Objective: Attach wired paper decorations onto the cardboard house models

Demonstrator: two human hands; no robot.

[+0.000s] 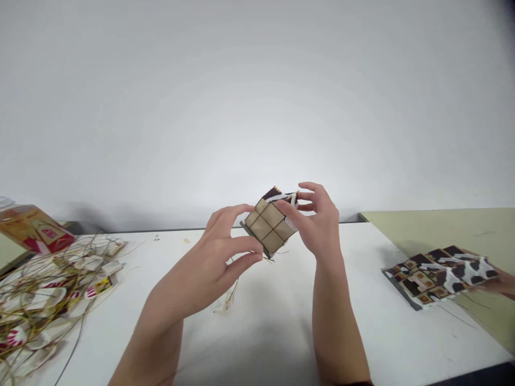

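Note:
Above the white table, both my hands hold up a small boxy piece [270, 225] with beige squares divided by dark lines, a brown top and white trim like icing. My left hand [225, 246] pinches its lower left side, where a grey edge shows. On the right, my right hand [316, 220] grips the white-trimmed end with thumb in front; some of its fingers are partly behind the piece. Thin wires hang below, and a pale loop-shaped item [228, 303] on a thin wire is under my left hand.
A tangled heap of wired, pale and red-striped pieces [52, 300] covers the table's left. Behind it stands a coloured package [38, 228]. At right, another person's hand [502, 283] holds a similar brown-and-white decorated piece [440, 276]. A grey wall [257, 107] rises behind the table.

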